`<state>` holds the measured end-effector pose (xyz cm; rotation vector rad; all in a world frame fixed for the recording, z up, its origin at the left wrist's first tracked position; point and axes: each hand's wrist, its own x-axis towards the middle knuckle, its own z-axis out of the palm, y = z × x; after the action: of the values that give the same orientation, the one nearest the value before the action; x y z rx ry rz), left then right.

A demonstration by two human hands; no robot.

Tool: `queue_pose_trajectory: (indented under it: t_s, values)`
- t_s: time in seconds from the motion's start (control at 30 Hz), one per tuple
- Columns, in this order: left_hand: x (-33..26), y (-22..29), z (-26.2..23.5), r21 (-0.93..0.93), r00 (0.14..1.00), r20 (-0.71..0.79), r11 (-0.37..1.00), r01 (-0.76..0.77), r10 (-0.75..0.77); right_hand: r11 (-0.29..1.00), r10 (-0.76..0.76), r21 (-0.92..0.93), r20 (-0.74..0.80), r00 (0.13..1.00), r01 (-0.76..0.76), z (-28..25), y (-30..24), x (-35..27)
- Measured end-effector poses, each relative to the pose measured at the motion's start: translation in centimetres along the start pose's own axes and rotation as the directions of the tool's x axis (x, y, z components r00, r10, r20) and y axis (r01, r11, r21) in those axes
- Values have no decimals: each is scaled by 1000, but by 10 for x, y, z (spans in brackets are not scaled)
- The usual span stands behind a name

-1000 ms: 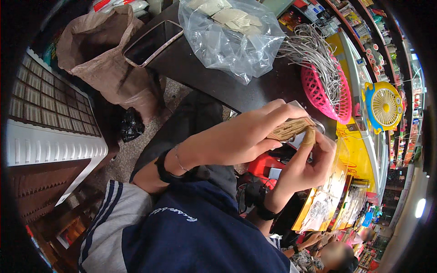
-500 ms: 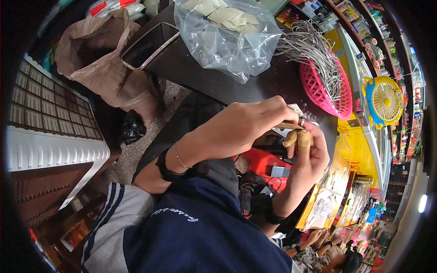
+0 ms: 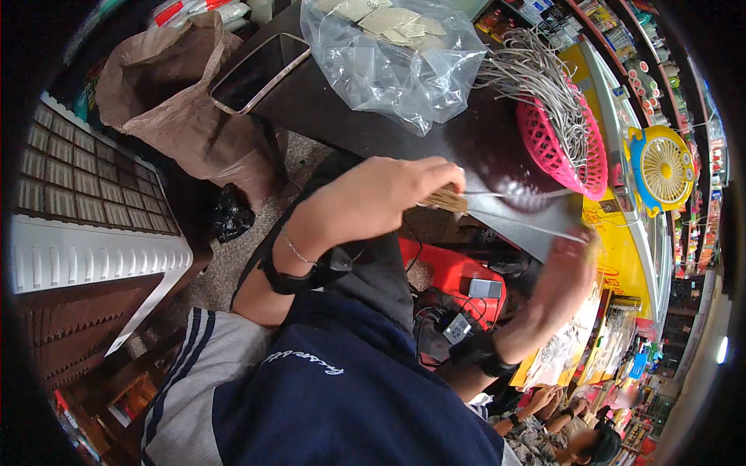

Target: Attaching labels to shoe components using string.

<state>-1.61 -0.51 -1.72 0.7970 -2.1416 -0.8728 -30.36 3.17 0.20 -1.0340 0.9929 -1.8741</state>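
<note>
My left hand (image 3: 381, 194) is closed around a small stack of thin tan pieces (image 3: 444, 199), which look like paper tags seen edge-on. From this stack a thin white string (image 3: 528, 221) stretches to the right in two strands. The lower strand runs to my right hand (image 3: 571, 256), which is smeared by motion but appears pinched on it. Beyond my hands, a pink basket (image 3: 536, 140) holds a heap of grey-white strings (image 3: 556, 101). A clear plastic bag (image 3: 396, 85) with beige paper tags (image 3: 396, 25) lies on the dark table (image 3: 357, 128).
A framed dark panel (image 3: 260, 74) lies at the table's left end beside a brown sack (image 3: 179, 109). A yellow-blue fan (image 3: 662, 169) stands at the right. Below my hands are a red seat (image 3: 435, 272) and cables. Another person (image 3: 544, 435) sits at the lower right.
My hands were together at the tan stack. Now the right hand has swung away to the right, drawing out the white string, while the left has shifted slightly left with the stack.
</note>
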Motion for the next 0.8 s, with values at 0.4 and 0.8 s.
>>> queue_pose_trajectory:
  t_s: [0.4, 0.8]
  values:
    - [-1, -7, -12, -732, 998, 70, 679, 52, 0, 616, -537, -656, 55, 842, 436, 49, -5, -14]
    - [-2, 14, -3, -506, 984, -29, 847, -166, 175, 592, -372, -596, 394, 840, 542, 99, 4, -46]
